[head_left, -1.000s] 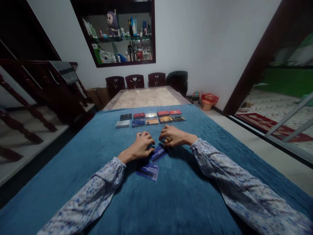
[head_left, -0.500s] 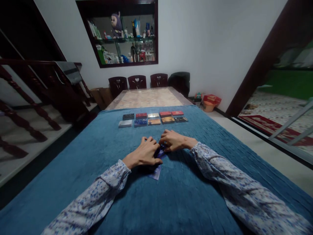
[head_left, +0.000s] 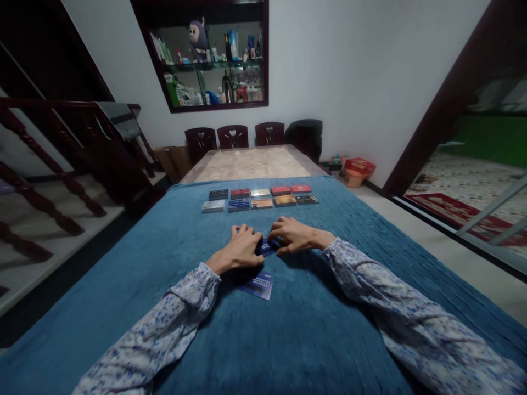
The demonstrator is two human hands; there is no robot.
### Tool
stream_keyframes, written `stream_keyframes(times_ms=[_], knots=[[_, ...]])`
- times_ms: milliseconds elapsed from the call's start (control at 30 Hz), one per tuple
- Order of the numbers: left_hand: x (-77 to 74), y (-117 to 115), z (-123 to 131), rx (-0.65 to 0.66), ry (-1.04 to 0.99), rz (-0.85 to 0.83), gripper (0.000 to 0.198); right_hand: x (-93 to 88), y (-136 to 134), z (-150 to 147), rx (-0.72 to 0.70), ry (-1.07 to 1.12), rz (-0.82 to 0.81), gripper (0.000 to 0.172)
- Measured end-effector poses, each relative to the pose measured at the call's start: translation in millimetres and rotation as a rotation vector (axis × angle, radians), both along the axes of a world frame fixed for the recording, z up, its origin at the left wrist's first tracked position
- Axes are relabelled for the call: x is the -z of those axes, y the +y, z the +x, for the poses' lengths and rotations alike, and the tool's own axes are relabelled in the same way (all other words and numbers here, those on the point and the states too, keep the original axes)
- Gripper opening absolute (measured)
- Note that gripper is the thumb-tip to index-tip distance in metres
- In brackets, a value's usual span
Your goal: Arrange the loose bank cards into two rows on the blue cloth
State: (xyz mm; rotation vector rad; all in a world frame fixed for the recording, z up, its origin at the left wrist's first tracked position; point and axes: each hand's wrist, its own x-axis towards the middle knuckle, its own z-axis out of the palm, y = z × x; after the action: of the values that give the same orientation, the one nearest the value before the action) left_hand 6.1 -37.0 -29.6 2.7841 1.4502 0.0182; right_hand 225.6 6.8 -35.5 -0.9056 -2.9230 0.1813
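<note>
Between my two hands, low over the blue cloth, is a dark blue-purple card [head_left: 267,246], perhaps the top of a small stack; my fingers cover its edges. My left hand [head_left: 241,249] curls around its left side, thumb toward me. From the right, my right hand [head_left: 294,236] pinches the other end with bent fingers. A loose purple card [head_left: 258,285] with pale print lies on the cloth just below my left hand, partly under its shadow.
Two rows of card stacks lie farther up the blue cloth [head_left: 329,329], among them a silver stack [head_left: 213,206], a blue stack [head_left: 239,205] and a red stack [head_left: 301,188]. Beyond the cloth, the bare marble tabletop [head_left: 247,163] reaches several dark chairs [head_left: 233,137].
My left hand has shifted slightly left and away from me, uncovering more of the loose purple card. The card between my hands now lies more level across them.
</note>
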Motion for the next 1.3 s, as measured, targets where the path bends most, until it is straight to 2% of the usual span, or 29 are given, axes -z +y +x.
stream_keyframes(times_ms=[133,267,367,500,700,800,933,1067,1300], knots=[[0.7,10,-10,0.008,-0.03,-0.043,0.041,4.1,0,-2,0.016,0.015,0.013,0.041],[-1.5,13,-16,0.037,-0.096,-0.068,0.034,7.8,-2,-7,0.018,0.031,0.056,0.039],[-5.2,15,-21,0.065,-0.152,-0.099,0.026,10.0,-3,-9,0.002,0.054,0.095,0.033],[-11.1,22,-27,0.084,-0.223,-0.152,0.024,12.1,1,-9,-0.006,0.109,0.143,0.023],[-17.3,34,-36,0.061,-0.314,-0.104,0.026,16.9,4,-11,0.103,0.195,0.199,0.025],[-13.3,39,-38,0.062,-0.341,-0.056,0.024,18.3,2,-15,0.186,0.213,0.218,0.03],[-0.7,44,-40,0.048,-0.4,-0.008,0.028,19.0,0,-19,0.273,0.221,0.225,0.032],[11.7,44,-41,0.01,-0.47,0.053,0.036,21.2,-2,-21,0.303,0.21,0.246,0.031],[17.5,37,-39,-0.029,-0.446,0.111,0.026,21.9,-3,-22,0.327,0.184,0.292,0.029]])
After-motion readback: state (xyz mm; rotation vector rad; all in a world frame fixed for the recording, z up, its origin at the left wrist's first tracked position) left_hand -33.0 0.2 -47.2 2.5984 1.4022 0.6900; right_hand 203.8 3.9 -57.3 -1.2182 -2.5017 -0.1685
